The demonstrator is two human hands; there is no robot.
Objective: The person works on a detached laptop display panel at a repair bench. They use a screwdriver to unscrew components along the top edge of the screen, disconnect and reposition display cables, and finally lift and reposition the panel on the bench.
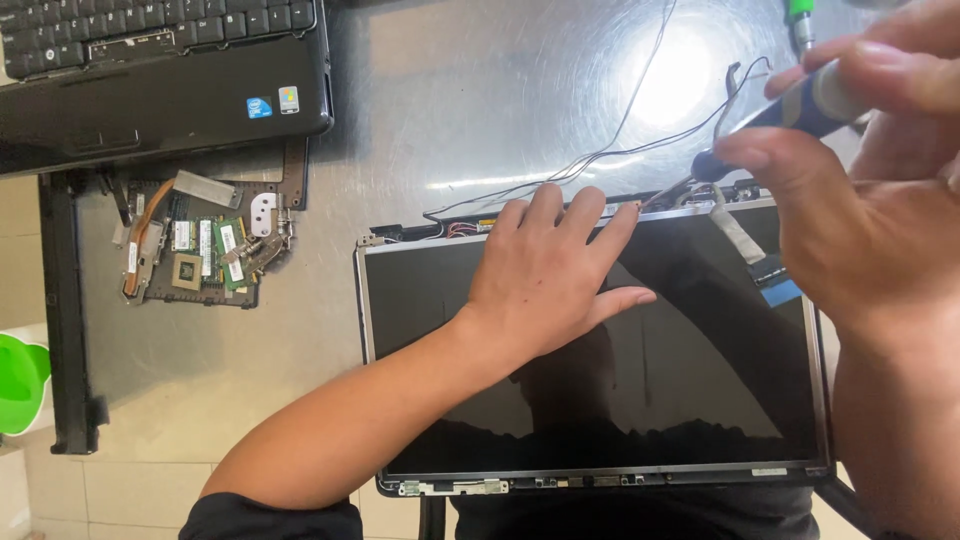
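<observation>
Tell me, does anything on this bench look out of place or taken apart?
Yes. The screen panel lies bare without its bezel, thin wires trailing loose from its top edge. A circuit board sits exposed beside the laptop base. The left hand presses on the panel; the right hand holds a screwdriver.

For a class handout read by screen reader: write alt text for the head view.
A left hand presses flat on a bare laptop screen while the right hand holds a screwdriver at its top edge. A circuit board and laptop base lie on the metal table.
</observation>
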